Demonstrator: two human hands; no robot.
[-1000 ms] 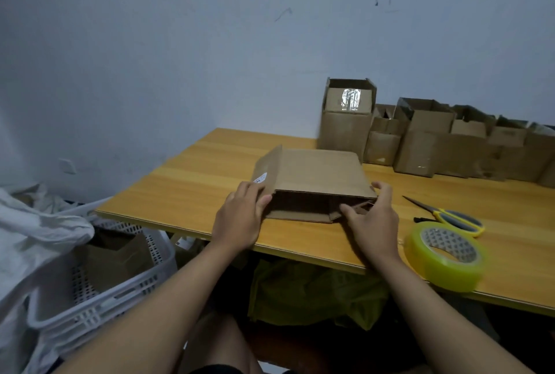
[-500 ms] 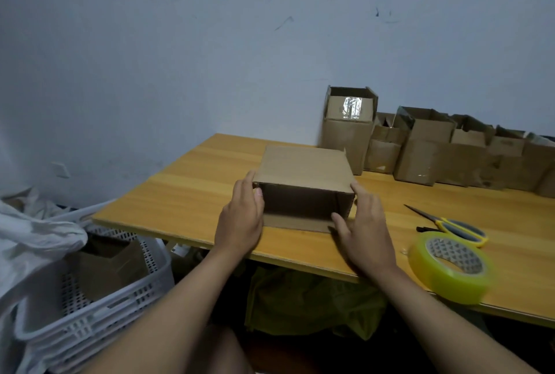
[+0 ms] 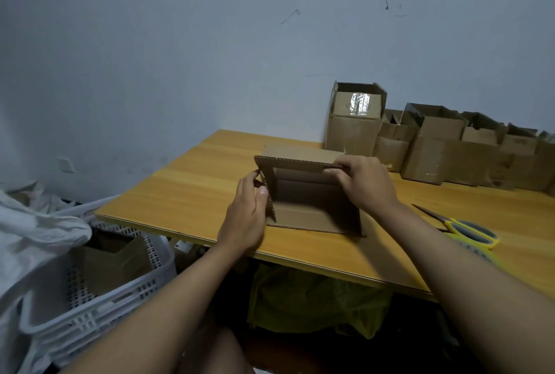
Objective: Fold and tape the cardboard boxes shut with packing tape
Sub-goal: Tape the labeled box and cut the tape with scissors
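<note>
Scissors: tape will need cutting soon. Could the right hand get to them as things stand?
Probably yes. The scissors lie in the open on the table, just right of the right hand. That hand is now gripping the box, so it must let go first.

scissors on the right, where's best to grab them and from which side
Take the scissors by the yellow handle loops, coming from above on the near side. They lie flat on the table, with the loops toward the person and the blades pointing away to the far left.
</note>
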